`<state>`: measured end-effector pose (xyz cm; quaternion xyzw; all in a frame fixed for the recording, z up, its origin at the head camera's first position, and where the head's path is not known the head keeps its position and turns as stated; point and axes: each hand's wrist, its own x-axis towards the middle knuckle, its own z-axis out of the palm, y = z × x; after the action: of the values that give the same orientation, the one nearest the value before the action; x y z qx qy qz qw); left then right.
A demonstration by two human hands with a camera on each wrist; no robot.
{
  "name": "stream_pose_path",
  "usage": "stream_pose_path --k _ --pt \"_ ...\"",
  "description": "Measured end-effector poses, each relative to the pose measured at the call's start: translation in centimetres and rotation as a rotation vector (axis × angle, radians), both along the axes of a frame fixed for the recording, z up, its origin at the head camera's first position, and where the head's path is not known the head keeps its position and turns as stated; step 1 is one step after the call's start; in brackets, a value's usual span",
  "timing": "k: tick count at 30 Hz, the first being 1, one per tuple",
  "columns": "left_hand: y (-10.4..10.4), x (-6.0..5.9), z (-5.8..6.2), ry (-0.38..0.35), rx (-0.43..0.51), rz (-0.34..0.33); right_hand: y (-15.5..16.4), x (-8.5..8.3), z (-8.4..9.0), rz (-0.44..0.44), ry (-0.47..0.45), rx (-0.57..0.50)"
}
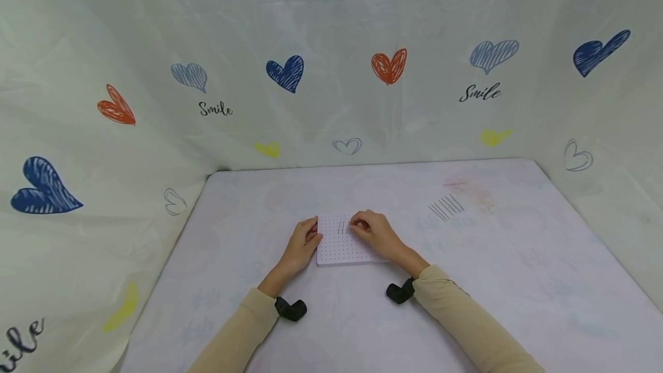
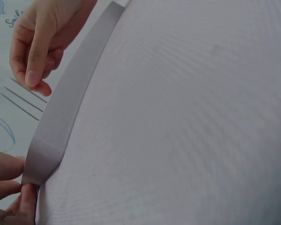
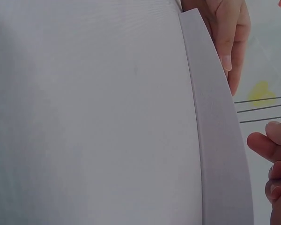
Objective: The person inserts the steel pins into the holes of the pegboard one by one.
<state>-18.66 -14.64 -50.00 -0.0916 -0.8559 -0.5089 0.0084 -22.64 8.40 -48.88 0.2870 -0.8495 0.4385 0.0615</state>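
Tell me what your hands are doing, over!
Left hand holds the pegboard edge. Right hand pinches at thin pins standing in it. Spare pins lie apart, right. Nothing blocking.

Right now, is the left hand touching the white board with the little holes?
Touching. In the head view the left hand rests against the left edge of the white pegboard; the left wrist view shows its fingertips on the board's corner.

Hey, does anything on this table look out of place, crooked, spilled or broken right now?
Nothing stands out. The white perforated board lies flat and roughly square on the pale table, the left hand at its left edge and the right hand over three thin dark pins standing in it. The spare dark pins lie in a tidy parallel row.
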Motion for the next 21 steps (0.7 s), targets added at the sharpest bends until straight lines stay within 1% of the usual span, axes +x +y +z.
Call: stream_pose_path --k 7,14,21 --pt "0.1 0.0 0.0 -0.007 0.005 0.003 1.6 -0.3 0.1 -0.059 -0.052 -0.040" --pt "-0.1 -0.1 -0.2 0.009 0.003 -0.003 3.5 -0.7 0.4 -0.160 -0.100 -0.089" --pt "-0.1 -0.1 -0.2 0.009 0.009 -0.004 5.4 -0.9 0.5 -0.236 -0.147 -0.099"
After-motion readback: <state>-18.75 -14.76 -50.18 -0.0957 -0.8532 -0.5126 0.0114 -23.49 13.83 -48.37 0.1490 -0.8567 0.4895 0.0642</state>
